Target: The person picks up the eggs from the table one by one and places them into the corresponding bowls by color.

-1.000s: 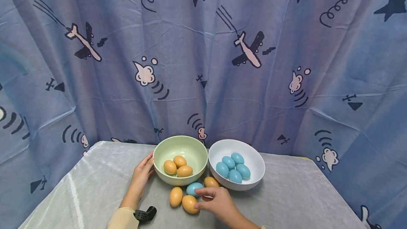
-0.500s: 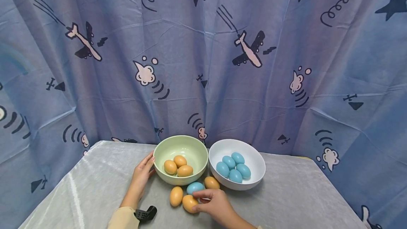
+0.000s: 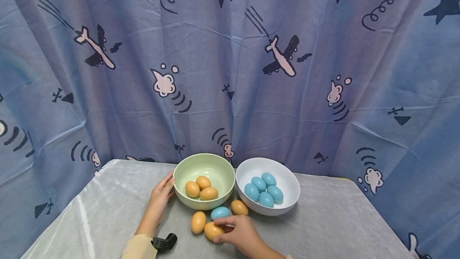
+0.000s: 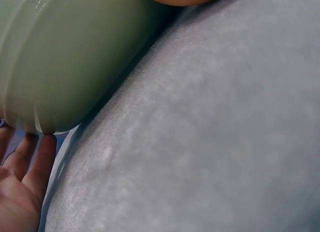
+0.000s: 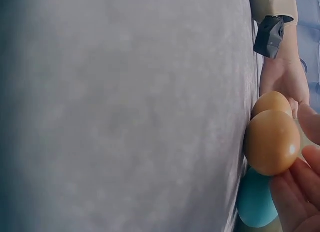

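In the head view my left hand (image 3: pixel 160 195) rests against the left side of a green bowl (image 3: pixel 179 197), which holds 3 orange eggs (image 3: pixel 203 182). Its fingers (image 4: pixel 42 162) reach up to the bowl's wall in the left wrist view, fairly straight. My right hand (image 3: pixel 241 233) has thumb and fingers around an orange egg (image 3: pixel 213 231) on the table, pinching it. Close by lie a blue egg (image 3: pixel 220 213) and two more orange eggs, one to the left (image 3: pixel 198 222) and one by the white bowl (image 3: pixel 239 208).
The white bowl (image 3: pixel 292 195) stands right of the green one, with several blue eggs (image 3: pixel 258 183) inside. Grey cloth covers the table (image 3: pixel 323 227). A patterned blue curtain (image 3: pixel 201 71) hangs behind. A black device (image 3: pixel 164 243) is on my left wrist.
My right hand has moved slightly left and its fingers have closed in around the near orange egg, which has shifted a little left. The left hand stays at the green bowl.
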Motion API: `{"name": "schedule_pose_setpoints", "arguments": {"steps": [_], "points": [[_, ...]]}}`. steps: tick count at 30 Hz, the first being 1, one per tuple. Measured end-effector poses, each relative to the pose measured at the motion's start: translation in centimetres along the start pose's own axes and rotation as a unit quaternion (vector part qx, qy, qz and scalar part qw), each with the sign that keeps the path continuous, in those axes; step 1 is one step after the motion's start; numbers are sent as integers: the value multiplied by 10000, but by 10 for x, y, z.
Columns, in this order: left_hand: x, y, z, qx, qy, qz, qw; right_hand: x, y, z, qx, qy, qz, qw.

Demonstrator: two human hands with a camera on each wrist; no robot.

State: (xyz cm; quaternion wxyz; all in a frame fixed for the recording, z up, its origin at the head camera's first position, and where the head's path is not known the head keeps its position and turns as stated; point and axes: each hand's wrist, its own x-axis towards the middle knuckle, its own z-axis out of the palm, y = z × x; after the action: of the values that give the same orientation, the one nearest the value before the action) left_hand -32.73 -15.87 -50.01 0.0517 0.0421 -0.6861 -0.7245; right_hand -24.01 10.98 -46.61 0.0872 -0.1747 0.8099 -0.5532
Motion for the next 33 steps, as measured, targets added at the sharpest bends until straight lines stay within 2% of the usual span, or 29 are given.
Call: {"name": "schedule_pose_setpoints", "arguments": {"steps": [5,12,20,33], "points": [[-1,1,0,27,3,-6,10000,2,1,3,-133,-83,-27,9999],[-2,1,-1,38,5,10,10000,4,1,5,-118,-198,298,9993],[-1,1,-2,23,-4,-11,10000,7,-1,8,-458,-42,473,9978],[2,-2,0,14,24,31,10000,5,-7,7,-436,155,551,9974]]}}
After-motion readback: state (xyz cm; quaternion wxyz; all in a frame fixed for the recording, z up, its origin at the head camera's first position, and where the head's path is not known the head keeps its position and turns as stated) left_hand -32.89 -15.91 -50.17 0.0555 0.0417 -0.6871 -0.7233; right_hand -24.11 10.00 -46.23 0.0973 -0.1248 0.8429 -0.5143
